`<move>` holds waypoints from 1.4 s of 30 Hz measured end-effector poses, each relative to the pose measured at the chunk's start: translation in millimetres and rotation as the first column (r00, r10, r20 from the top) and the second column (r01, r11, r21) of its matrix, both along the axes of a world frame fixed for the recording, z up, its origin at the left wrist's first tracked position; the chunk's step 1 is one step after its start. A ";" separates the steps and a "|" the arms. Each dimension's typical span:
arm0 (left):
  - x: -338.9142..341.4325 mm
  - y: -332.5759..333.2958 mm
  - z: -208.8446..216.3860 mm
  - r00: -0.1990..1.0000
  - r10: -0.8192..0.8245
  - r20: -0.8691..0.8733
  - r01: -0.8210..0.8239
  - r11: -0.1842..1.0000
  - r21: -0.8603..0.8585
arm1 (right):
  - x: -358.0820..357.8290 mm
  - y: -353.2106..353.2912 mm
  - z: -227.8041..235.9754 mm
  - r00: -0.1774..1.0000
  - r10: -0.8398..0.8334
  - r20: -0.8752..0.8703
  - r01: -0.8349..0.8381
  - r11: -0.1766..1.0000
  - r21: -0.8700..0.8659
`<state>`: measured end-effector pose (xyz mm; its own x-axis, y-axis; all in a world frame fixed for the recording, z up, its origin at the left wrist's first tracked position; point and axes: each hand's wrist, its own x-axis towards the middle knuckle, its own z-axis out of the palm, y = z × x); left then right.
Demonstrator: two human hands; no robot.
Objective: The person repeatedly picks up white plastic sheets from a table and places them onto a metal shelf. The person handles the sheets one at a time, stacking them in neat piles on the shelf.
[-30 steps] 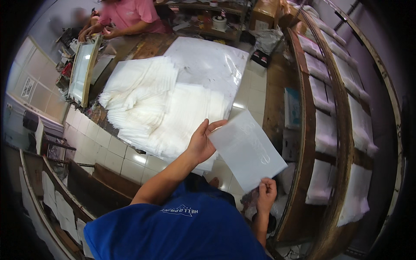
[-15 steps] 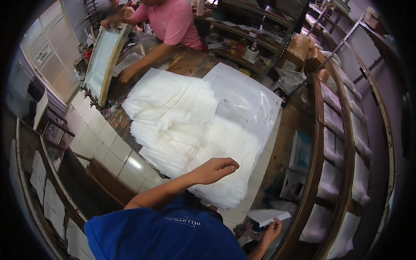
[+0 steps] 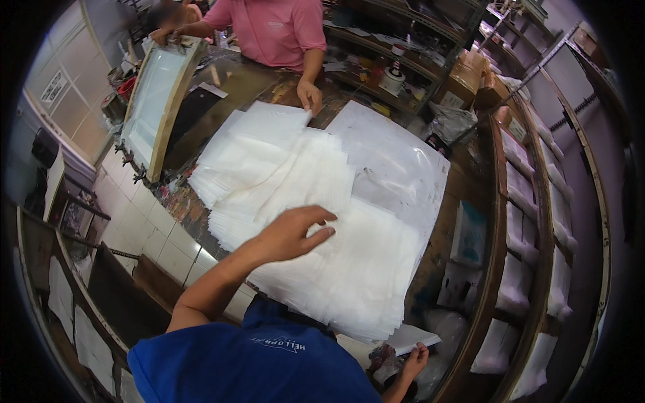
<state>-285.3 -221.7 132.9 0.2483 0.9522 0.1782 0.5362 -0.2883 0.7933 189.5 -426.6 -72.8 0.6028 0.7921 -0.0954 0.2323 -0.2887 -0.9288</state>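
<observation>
A broad heap of thin white sheets [image 3: 349, 255] lies fanned out in overlapping rows on the table. Over its near part hovers my left hand [image 3: 295, 233], thumb and fingers apart, holding nothing; whether it touches the heap I cannot tell. Low on the right, beside the shelf rack, my right hand [image 3: 414, 363] pinches the edge of a white sheet [image 3: 406, 339]. Across the table, a co-worker's hand [image 3: 310, 96] is at the corner of another white sheet [image 3: 272, 124] on top of the heap's far side.
A wooden screen frame [image 3: 168, 107] stands tilted at the table's left, the co-worker's other hand at its top. A translucent plastic sheet [image 3: 396, 154] lies under the heap's right side. Racks [image 3: 494, 269] holding white sheets line my right. Tiled floor [image 3: 144, 215] shows left.
My left hand has moved farther over the heap and its fingers have spread. The co-worker's hand has swung from beside the screen frame to the heap. The right-hand sheet has shifted slightly left.
</observation>
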 end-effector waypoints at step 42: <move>306.9 12.9 9.3 0.622 -0.734 -0.273 0.769 0.638 0.038 | -10.0 -461.4 550.2 0.368 -0.759 0.537 0.925 0.357 -0.130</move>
<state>21.6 -208.8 142.3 0.9131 0.3832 0.1394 0.2276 -0.7626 0.6055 179.5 -888.1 477.4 0.9637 -0.2265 0.1412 -0.0949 -0.7853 -0.6119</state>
